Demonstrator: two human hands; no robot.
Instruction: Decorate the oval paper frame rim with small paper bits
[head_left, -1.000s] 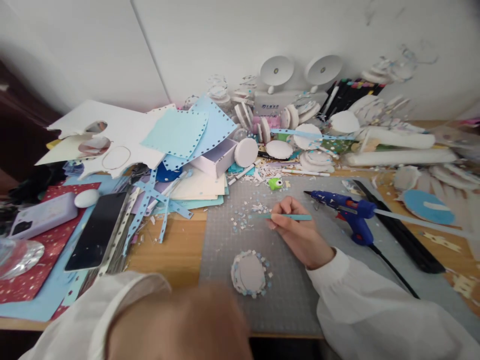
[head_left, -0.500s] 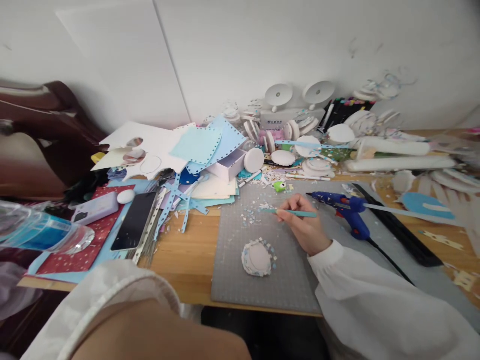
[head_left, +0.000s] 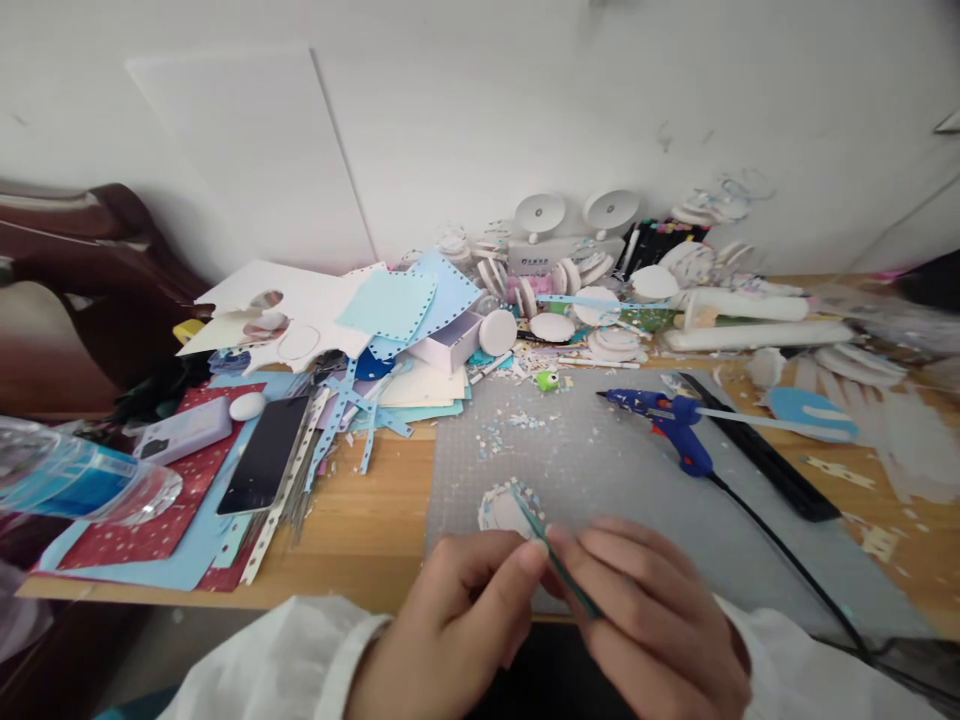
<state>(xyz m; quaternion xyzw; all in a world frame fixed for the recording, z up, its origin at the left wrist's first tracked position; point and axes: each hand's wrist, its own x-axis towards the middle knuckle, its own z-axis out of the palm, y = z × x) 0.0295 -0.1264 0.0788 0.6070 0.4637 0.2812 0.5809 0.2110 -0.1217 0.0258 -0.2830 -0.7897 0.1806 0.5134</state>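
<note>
My right hand (head_left: 652,610) is closed around slim teal tweezers (head_left: 559,570), which slant up and to the left. Beside it, my left hand (head_left: 465,610) has its thumb and forefinger pinched together against the tweezers' side; whatever lies in that pinch is hidden. Just beyond both hands, a white round disc (head_left: 495,510) with tiny white and blue pieces around its rim lies on the grey cutting mat (head_left: 622,470). Its near part is covered by my fingers. Tiny loose pieces (head_left: 517,425) are scattered farther up the mat.
A blue glue gun (head_left: 667,415) with its cord lies at the right, near a black bar (head_left: 765,450). Paper sheets (head_left: 390,305), white discs (head_left: 553,327) and scraps crowd the back. At left are a phone (head_left: 264,455) and a plastic bottle (head_left: 82,475).
My right hand has drawn back from the loose pieces toward me with the tweezers. My left hand has come into view and met it in front of the disc. The camera view has shifted slightly.
</note>
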